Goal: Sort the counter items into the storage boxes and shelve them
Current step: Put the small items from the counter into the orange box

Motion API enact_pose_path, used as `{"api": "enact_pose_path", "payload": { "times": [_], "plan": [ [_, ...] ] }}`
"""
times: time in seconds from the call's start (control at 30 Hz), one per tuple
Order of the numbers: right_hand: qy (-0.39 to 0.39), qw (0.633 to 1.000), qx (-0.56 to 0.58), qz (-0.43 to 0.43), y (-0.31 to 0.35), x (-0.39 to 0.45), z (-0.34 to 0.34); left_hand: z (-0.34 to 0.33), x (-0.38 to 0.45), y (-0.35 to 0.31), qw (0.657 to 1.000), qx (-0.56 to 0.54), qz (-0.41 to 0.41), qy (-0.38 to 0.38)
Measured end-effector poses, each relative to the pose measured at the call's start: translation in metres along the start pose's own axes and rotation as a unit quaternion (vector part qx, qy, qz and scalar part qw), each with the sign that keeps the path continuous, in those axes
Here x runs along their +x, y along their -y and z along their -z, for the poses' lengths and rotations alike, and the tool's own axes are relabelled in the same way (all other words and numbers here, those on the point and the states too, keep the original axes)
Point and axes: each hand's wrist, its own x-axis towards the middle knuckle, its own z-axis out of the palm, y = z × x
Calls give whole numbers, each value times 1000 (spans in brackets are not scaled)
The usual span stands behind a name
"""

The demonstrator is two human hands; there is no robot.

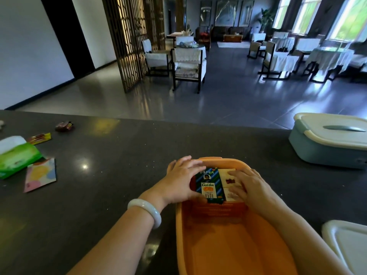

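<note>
Head view: left hand (pixel 179 180) gripped packet (pixel 210 185), right hand (pixel 251 187) lay flat on card (pixel 228 183), both inside orange box (pixel 228 235) on counter (pixel 119 155). Could tip over if released leaning.

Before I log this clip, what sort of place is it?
Probably a restaurant or hotel lounge: a dark service counter faces cloth-covered tables and chairs, with a sofa at the back.

Head camera looks down, close over counter (pixel 123 155).
</note>
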Motion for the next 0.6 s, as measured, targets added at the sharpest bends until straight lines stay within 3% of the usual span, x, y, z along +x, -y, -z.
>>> {"api": "enact_pose_path", "payload": {
  "times": [0.27,0.4,0.6],
  "plan": [
    [-29,997,-31,59,48,28,15,29,-26,11,995,0,37,-89],
    [18,990,-68,121,90,47,7,42,-54,27,986,42,104,-120],
    [101,964,-132,206,155,79,-30,57,-108,58,963,122,223,-90]
  ]
}}
